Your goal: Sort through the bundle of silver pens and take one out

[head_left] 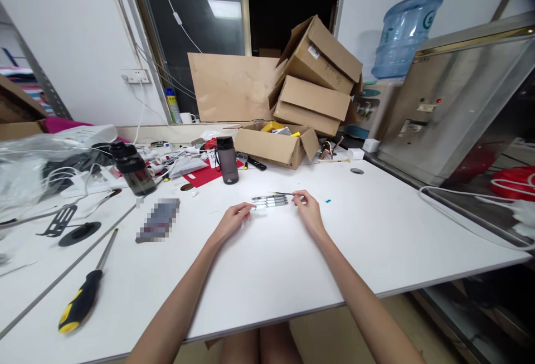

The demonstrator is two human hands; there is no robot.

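A small row of slim silver and black pens [271,201] lies side by side on the white table [376,241], out in front of me. My left hand [234,217] touches the left ends of the pens with its fingertips. My right hand [307,208] presses against their right ends, fingers curled lightly around the tips. Both hands bracket the row from either side; whether either hand actually lifts a pen I cannot tell. A tiny blue scrap [328,200] lies just right of my right hand.
A dark water bottle [227,159] stands behind the pens, another bottle [132,168] further left. A yellow-handled screwdriver [86,291] lies near left. A phone [159,220], open cardboard boxes [276,144], cables, a steel cabinet [455,102] and a water jug [403,32] surround the table.
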